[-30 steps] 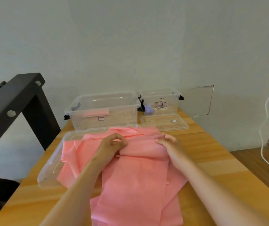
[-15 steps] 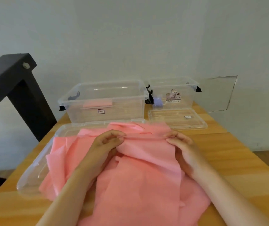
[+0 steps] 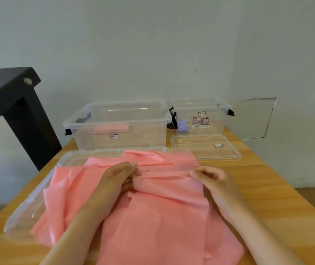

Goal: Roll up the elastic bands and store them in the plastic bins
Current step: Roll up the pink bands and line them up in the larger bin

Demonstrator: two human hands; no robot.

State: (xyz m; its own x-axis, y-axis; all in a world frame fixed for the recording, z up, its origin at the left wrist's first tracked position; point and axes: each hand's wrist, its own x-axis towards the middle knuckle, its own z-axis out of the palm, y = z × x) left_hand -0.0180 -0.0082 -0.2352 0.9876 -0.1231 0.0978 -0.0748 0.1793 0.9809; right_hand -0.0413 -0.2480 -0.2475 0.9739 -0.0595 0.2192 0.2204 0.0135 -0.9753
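A wide pink elastic band [image 3: 158, 217] lies spread in loose folds over the wooden table [image 3: 263, 197] and partly over a clear lid. My left hand [image 3: 118, 180] pinches the far edge of the top strip at its left corner. At the right corner of that edge, my right hand [image 3: 212, 180] pinches the same strip with curled fingers. Behind the band stands a large clear plastic bin [image 3: 87, 129] with a rolled pink band [image 3: 111, 127] inside. To its right, a smaller clear bin [image 3: 219, 119] holds a small purple roll [image 3: 181, 126].
A large clear lid [image 3: 28, 203] lies under the band's left side. The small bin's lid [image 3: 206, 150] lies flat in front of it. A black metal frame [image 3: 17, 104] rises at the left beyond the table. The wall is close behind the bins.
Both hands have drawn slightly apart along the strip's far edge, and a narrow fold now shows between them. The camera has shifted a little.
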